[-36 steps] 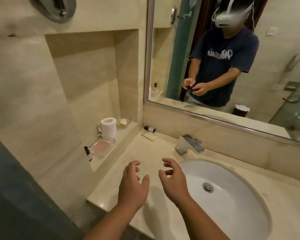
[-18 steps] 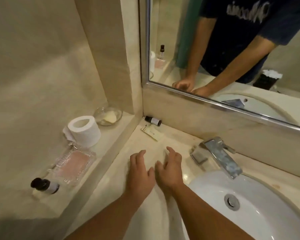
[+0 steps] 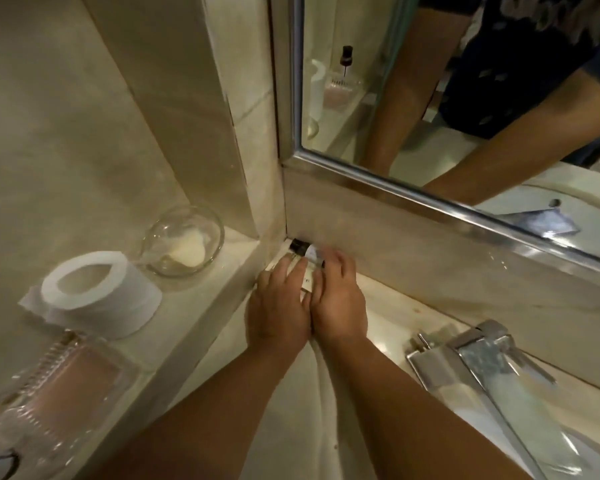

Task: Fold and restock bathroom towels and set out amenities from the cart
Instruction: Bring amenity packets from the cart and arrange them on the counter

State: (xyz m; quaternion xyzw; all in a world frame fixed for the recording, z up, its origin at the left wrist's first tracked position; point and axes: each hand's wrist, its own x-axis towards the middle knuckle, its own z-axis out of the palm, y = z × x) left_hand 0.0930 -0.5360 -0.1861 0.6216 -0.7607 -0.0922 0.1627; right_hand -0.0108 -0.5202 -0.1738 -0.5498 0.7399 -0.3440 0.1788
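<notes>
A small amenity bottle [image 3: 301,251] with a black cap lies on its side in the back corner of the marble counter [image 3: 388,306], against the wall below the mirror. In front of it lies a flat white packet [image 3: 307,281], mostly covered by my hands. My left hand [image 3: 278,306] rests on the packet with straight fingers, the fingertips close to the bottle. My right hand [image 3: 340,299] lies beside it, thumb against the left hand, and its blurred fingertips touch the bottle's far end.
On the raised ledge to the left stand a toilet roll [image 3: 94,292], a glass bowl [image 3: 207,263] with soap and a ribbed glass tray [image 3: 59,386]. A chrome faucet [image 3: 482,358] and the sink basin [image 3: 492,441] are at the right. The mirror frame [image 3: 395,188] runs above.
Both hands have moved forward from mid-counter into the back corner and now lie over the packet and against the bottle. The camera has dropped closer to the counter.
</notes>
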